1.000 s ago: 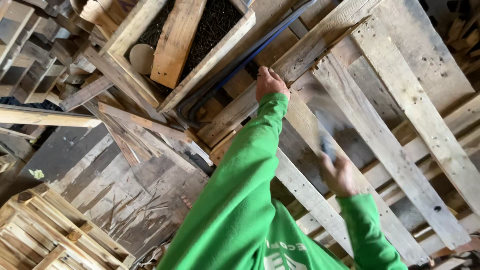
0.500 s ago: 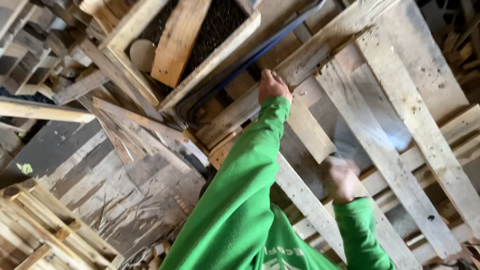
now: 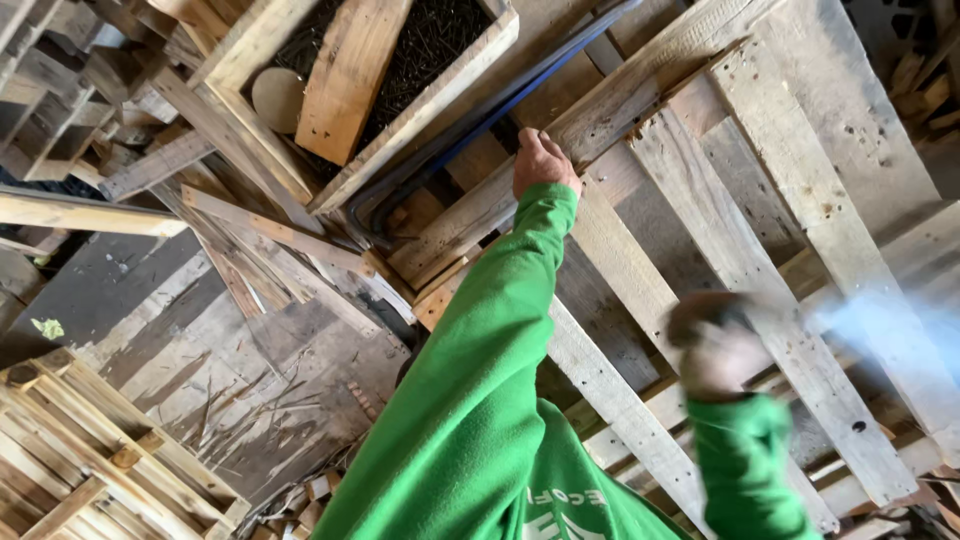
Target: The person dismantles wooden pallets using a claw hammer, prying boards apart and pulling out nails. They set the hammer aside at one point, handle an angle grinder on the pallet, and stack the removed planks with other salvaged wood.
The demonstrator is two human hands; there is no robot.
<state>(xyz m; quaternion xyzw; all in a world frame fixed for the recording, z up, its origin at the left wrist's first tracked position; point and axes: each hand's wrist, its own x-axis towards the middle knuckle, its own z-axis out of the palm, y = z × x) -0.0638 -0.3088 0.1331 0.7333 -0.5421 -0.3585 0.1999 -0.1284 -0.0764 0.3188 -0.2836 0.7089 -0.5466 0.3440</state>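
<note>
Head view: our left hand (image 3: 543, 160) lies flat on a slat near the upper edge of the wooden pallet (image 3: 740, 250), fingers spread, gripping nothing. Our right hand (image 3: 712, 345) is closed around a blurred tool (image 3: 870, 320), likely a hammer. A moment ago this hand sat lower; it has since risen and swung right, mid-stroke. A crate of nails (image 3: 420, 45) sits beyond.

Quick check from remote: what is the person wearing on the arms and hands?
Both arms are in bright green long sleeves with ribbed cuffs, part of a sweatshirt with pale print near the bottom edge. The left hand is bare, no glove. The right hand is motion-blurred; no glove is evident.
</note>
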